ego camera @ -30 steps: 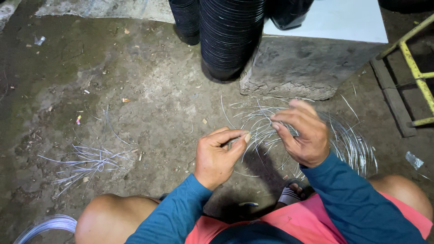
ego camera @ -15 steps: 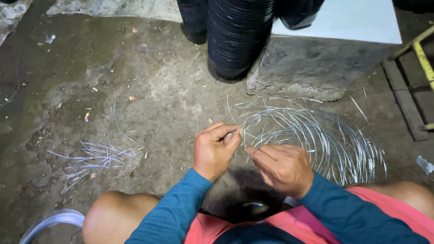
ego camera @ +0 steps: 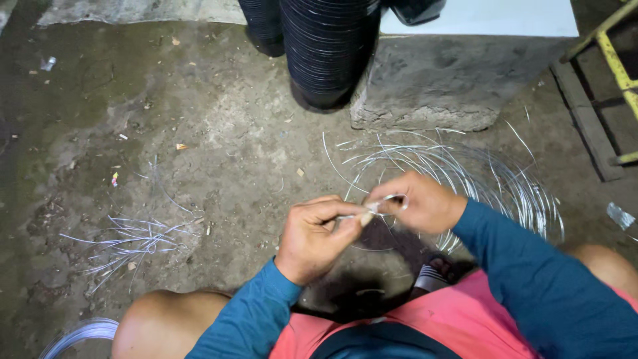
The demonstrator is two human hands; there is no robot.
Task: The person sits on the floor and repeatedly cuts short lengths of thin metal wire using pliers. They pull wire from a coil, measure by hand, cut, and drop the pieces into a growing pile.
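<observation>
Dirty concrete floor (ego camera: 219, 139), wire coil (ego camera: 465, 173) lying by the stone block. Right hand (ego camera: 422, 203) has come up to the left hand (ego camera: 319, 233); both now pinch one short wire piece (ego camera: 372, 207) between them.

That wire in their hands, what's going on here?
A person squats on a dirt floor, pinching a short piece of wire between both hands. The left hand grips one end and the right hand the other, close together at knee height. Just beyond the hands a loose coil of wire lies on the ground. A small pile of cut wire pieces lies to the left. A stack of black pots stands by a concrete block.
</observation>
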